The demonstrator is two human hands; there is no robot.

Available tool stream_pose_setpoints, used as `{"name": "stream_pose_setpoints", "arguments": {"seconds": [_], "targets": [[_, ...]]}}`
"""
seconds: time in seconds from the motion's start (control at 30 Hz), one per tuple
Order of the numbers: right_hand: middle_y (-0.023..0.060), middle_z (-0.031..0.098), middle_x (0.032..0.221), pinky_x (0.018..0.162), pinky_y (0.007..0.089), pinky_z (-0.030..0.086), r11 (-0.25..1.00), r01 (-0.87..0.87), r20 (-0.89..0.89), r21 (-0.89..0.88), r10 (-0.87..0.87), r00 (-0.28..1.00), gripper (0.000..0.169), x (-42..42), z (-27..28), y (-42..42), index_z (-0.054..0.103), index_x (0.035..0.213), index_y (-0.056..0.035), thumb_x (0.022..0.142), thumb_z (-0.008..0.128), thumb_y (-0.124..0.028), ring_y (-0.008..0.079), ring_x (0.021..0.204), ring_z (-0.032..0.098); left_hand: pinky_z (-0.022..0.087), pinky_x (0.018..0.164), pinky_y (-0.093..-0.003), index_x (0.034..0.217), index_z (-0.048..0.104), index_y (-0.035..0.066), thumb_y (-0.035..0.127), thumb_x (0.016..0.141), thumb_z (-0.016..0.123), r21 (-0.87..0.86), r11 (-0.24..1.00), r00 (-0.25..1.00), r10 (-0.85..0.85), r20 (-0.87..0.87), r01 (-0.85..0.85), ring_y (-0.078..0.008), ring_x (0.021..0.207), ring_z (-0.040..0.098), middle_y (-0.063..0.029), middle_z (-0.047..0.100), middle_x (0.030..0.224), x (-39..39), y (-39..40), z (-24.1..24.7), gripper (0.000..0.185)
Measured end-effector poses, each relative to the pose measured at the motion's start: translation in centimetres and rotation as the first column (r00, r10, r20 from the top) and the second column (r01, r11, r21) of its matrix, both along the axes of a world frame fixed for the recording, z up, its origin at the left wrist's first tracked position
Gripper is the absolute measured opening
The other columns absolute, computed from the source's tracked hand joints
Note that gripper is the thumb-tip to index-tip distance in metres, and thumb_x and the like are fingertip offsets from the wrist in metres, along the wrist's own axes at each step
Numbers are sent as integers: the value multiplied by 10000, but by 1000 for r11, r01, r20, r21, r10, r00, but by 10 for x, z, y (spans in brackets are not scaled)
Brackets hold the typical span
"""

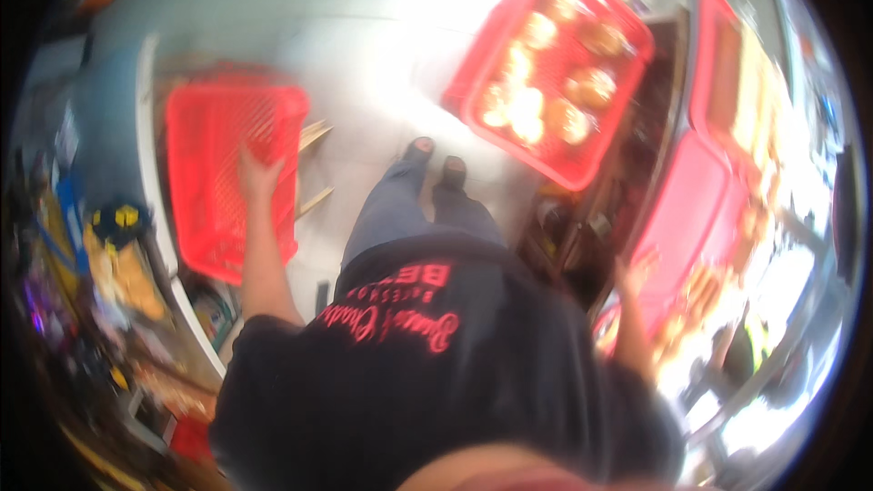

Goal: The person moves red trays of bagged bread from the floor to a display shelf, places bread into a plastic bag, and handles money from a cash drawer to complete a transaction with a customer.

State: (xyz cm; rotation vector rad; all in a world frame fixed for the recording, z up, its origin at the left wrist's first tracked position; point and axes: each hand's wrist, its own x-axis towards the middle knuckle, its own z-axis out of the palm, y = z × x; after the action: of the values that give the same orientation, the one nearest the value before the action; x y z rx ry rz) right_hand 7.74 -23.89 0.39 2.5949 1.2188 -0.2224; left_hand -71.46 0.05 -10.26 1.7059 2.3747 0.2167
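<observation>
My left hand [260,174] is over a red plastic basket [198,177] with perforated walls. Its fingertips are blurred against the red mesh, so I cannot tell whether they grip it. The inside of this basket shows no goods. On the other side of my body, my right hand [635,274] is held with fingers apart beside a red-pink tray [682,204]. Nothing shows in that hand. Ahead to the right, a second red basket [477,61] holds several round, shiny packed items that look like bread buns [569,121].
Along the right runs a dark wooden stand [658,82] with more baked goods [706,286] past the tray. Wooden slats [315,201] stick out near the left basket. A white-edged counter [146,150] borders the left. Pale floor tiles [341,48] lie around my feet.
</observation>
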Motion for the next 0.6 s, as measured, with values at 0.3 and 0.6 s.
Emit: {"name": "stream_pose_setpoints", "arguments": {"seconds": [0.3, 0.6], "targets": [[208, -3, 1545, 1091, 578, 244, 970, 242, 5, -36, -242, 970, 1115, -40, 31, 34, -62, 1495, -162, 746, 753, -294, 444, 1408, 53, 492, 823, -493, 1081, 610, 12, 250, 701, 688, -452, 891, 999, 53, 0, -47, -421, 957, 614, -255, 644, 997, 64, 0, -26, 456], [166, -4, 1559, 1045, 677, 210, 933, 359, -35, -28, -360, 932, 1061, -57, 43, 44, -25, 1501, -198, 762, 731, -292, 409, 1423, 26, 502, 768, -456, 1053, 611, 29, 139, 672, 632, -153, 947, 880, -193, 435, 283, -377, 851, 650, -216, 668, 865, 191, 46, 54, 397]]}}
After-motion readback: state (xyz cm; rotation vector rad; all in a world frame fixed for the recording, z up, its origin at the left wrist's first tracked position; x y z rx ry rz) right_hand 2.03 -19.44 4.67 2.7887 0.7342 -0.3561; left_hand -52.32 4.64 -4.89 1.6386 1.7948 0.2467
